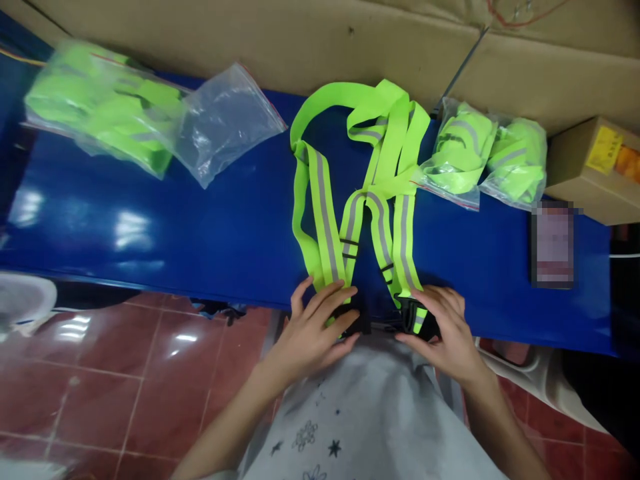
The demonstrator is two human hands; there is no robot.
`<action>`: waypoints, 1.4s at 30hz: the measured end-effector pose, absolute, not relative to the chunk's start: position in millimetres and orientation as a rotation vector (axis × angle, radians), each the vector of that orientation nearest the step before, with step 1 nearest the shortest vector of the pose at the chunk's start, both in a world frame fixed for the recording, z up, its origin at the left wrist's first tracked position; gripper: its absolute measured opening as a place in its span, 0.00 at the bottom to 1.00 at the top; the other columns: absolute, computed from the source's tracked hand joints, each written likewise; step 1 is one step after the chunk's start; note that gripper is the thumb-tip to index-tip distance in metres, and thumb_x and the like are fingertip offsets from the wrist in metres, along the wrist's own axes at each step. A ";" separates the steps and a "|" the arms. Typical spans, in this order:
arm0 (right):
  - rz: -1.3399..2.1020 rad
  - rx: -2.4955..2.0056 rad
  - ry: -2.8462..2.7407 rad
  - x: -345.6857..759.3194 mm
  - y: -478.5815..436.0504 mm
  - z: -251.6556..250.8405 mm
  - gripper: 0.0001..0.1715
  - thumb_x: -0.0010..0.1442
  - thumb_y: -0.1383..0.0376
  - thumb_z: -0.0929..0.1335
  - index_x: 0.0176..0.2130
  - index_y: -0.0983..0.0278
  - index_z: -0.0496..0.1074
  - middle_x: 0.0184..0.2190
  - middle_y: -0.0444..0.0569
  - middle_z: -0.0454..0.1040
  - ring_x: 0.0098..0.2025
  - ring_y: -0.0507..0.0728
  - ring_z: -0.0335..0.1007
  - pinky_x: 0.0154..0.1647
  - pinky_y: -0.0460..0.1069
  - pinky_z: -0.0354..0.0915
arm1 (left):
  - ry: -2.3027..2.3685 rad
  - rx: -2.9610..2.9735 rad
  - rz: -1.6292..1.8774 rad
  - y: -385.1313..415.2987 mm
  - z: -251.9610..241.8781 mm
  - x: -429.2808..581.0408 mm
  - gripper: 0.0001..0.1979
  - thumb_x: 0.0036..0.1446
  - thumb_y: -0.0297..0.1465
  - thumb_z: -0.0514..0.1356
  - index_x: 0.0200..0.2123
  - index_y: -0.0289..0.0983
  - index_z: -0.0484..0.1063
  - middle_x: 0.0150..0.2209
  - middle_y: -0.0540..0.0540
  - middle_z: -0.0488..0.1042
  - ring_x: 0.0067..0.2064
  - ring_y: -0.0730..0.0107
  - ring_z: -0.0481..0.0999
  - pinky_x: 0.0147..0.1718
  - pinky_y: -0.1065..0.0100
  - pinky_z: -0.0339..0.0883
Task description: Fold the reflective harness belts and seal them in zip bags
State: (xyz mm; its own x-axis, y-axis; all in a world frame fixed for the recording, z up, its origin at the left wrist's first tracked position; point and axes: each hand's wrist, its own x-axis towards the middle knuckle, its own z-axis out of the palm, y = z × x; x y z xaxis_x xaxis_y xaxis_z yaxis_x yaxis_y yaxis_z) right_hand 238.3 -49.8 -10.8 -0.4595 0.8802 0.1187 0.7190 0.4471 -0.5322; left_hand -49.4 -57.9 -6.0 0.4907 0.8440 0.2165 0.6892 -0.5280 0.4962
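Observation:
A neon-green reflective vest point(325, 207) made of straps with grey stripes lies spread on the blue table, its lower ends at the front edge. My left hand point(317, 323) grips the lower left end, fingers over the strap and a black buckle part point(357, 320) partly hidden by them. Around the lower right end, my right hand point(445, 327) is closed on a black buckle point(411, 312), thumb below and fingers above. The two buckle parts are apart. Black sliders point(349, 248) sit on the inner straps.
Bagged green vests point(100, 100) lie at the back left beside a clear plastic bag point(225, 123). Two more bagged vests point(463, 147) rest right of the straps. A cardboard box point(575, 167) and a phone point(553, 245) are at the right of the blue table point(225, 233).

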 end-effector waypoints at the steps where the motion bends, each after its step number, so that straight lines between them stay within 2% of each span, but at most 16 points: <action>1: 0.574 -1.365 -2.329 241.1 -51.1 -12.0 0.36 0.66 0.47 0.71 0.64 0.60 0.63 0.53 0.57 0.75 0.57 0.68 0.69 0.58 0.62 0.60 | 1.279 2.402 0.613 -59.3 -6.8 -50.0 0.10 0.65 0.36 0.64 0.49 0.40 0.75 0.59 0.41 0.76 0.65 0.53 0.70 0.71 0.42 0.42; 8: 0.466 -1.416 -2.476 252.2 -56.8 -18.0 0.38 0.68 0.48 0.69 0.69 0.58 0.59 0.59 0.57 0.72 0.61 0.68 0.66 0.59 0.64 0.60 | 1.245 2.465 0.601 -64.9 -18.5 -52.9 0.18 0.67 0.35 0.62 0.58 0.39 0.71 0.65 0.37 0.70 0.69 0.53 0.65 0.72 0.44 0.44; 13: 0.439 -1.374 -2.478 232.4 -57.9 -16.3 0.37 0.70 0.51 0.68 0.70 0.59 0.57 0.59 0.58 0.73 0.62 0.68 0.66 0.60 0.64 0.60 | 1.243 2.581 0.692 -68.5 -24.2 -38.9 0.26 0.64 0.40 0.65 0.63 0.48 0.69 0.70 0.37 0.63 0.71 0.47 0.61 0.70 0.40 0.46; 16: 0.445 -1.375 -2.488 219.4 -60.4 -16.1 0.36 0.70 0.52 0.68 0.70 0.60 0.58 0.59 0.58 0.74 0.62 0.67 0.68 0.61 0.64 0.62 | 1.239 2.697 0.683 -69.0 -26.1 -27.5 0.25 0.64 0.43 0.65 0.63 0.50 0.69 0.68 0.42 0.66 0.69 0.52 0.64 0.72 0.42 0.42; 20: 0.472 -1.349 -2.517 221.6 -59.3 -10.6 0.38 0.68 0.50 0.69 0.70 0.58 0.58 0.61 0.57 0.74 0.63 0.67 0.68 0.61 0.65 0.64 | 1.215 2.776 0.682 -65.4 -33.0 -21.6 0.20 0.67 0.39 0.62 0.61 0.48 0.72 0.65 0.48 0.71 0.67 0.58 0.67 0.72 0.49 0.48; 23: 0.598 -1.278 -2.505 236.1 -44.0 7.9 0.37 0.68 0.51 0.70 0.69 0.58 0.59 0.56 0.55 0.77 0.57 0.64 0.73 0.54 0.60 0.70 | 1.186 2.765 0.790 -62.3 -41.0 -23.4 0.17 0.67 0.36 0.63 0.59 0.50 0.74 0.62 0.52 0.74 0.65 0.60 0.69 0.72 0.51 0.50; 25: 0.569 -1.245 -2.450 242.8 -20.8 27.9 0.27 0.71 0.57 0.67 0.66 0.59 0.63 0.49 0.52 0.80 0.50 0.60 0.77 0.49 0.56 0.71 | 1.195 2.737 0.873 -61.4 -45.7 -24.5 0.17 0.65 0.35 0.64 0.57 0.51 0.76 0.59 0.53 0.77 0.64 0.61 0.71 0.72 0.51 0.52; 28: 0.271 -1.197 -2.451 234.2 38.9 60.8 0.18 0.73 0.60 0.65 0.59 0.60 0.72 0.49 0.53 0.81 0.51 0.61 0.77 0.54 0.58 0.69 | 1.222 2.711 0.973 -60.9 -50.0 -23.5 0.18 0.62 0.36 0.67 0.55 0.51 0.77 0.55 0.51 0.80 0.60 0.62 0.74 0.69 0.53 0.58; 31: 0.028 -1.416 -2.706 201.4 119.8 83.6 0.18 0.76 0.60 0.60 0.56 0.61 0.75 0.53 0.54 0.79 0.56 0.61 0.75 0.58 0.57 0.66 | 1.211 2.715 1.058 -60.2 -51.4 -21.0 0.17 0.60 0.38 0.68 0.53 0.51 0.77 0.53 0.51 0.81 0.58 0.63 0.76 0.68 0.54 0.60; 35: -0.082 -1.590 -2.740 148.9 215.0 88.8 0.18 0.73 0.66 0.63 0.59 0.68 0.71 0.49 0.63 0.79 0.51 0.65 0.78 0.51 0.57 0.71 | 1.208 2.732 1.097 -59.8 -52.3 -18.5 0.18 0.59 0.39 0.69 0.52 0.51 0.78 0.53 0.54 0.81 0.57 0.65 0.76 0.66 0.57 0.63; 36: -0.099 -1.608 -2.762 138.9 231.2 86.9 0.20 0.72 0.65 0.65 0.61 0.68 0.69 0.50 0.61 0.78 0.50 0.64 0.78 0.51 0.57 0.72 | 1.217 2.734 1.099 -59.9 -52.9 -18.0 0.18 0.59 0.39 0.69 0.53 0.51 0.77 0.53 0.54 0.80 0.57 0.65 0.76 0.65 0.57 0.64; 39: -0.133 -1.632 -2.856 120.6 260.9 80.8 0.21 0.70 0.58 0.69 0.58 0.65 0.71 0.53 0.54 0.75 0.50 0.60 0.76 0.50 0.59 0.74 | 1.245 2.728 1.121 -60.6 -55.5 -16.8 0.18 0.59 0.40 0.69 0.53 0.52 0.78 0.53 0.54 0.80 0.56 0.64 0.77 0.61 0.56 0.69; 42: -0.189 -1.621 -2.921 116.7 271.5 83.4 0.20 0.69 0.57 0.70 0.55 0.66 0.72 0.53 0.54 0.75 0.50 0.60 0.75 0.51 0.59 0.74 | 1.264 2.725 1.146 -61.1 -58.2 -16.0 0.17 0.59 0.41 0.68 0.53 0.52 0.78 0.53 0.52 0.81 0.55 0.61 0.78 0.59 0.55 0.72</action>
State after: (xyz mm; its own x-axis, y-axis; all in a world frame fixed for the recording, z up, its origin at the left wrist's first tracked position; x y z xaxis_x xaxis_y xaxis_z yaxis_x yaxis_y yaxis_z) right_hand 116.7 271.5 83.4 -0.5146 0.8485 -0.1232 0.8255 0.5291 0.1963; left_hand -16.0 -61.1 -58.2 0.4374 0.6393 0.6324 0.6915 -0.6887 0.2180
